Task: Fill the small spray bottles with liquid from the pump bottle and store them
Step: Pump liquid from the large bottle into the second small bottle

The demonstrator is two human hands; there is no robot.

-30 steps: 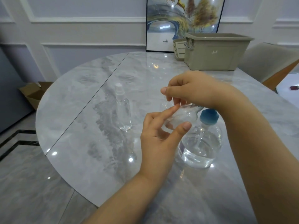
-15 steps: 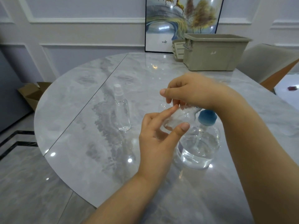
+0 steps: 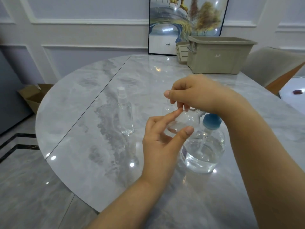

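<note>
I hold a small clear spray bottle [image 3: 183, 120] tilted above the table [image 3: 92, 146], my left hand [image 3: 162, 146] pinching its body, my right hand [image 3: 196, 95] pinching its hidden top. The pump bottle [image 3: 204, 151], head covered by my wrist, stands just behind. A second spray bottle [image 3: 124, 111] stands capped, left. One beige bin [image 3: 217, 55] sits far back.

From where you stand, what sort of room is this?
Probably a home dining room: a round marble-look table, an upholstered chair pulled up to it, and a framed landscape picture leaning against the panelled wall.
</note>
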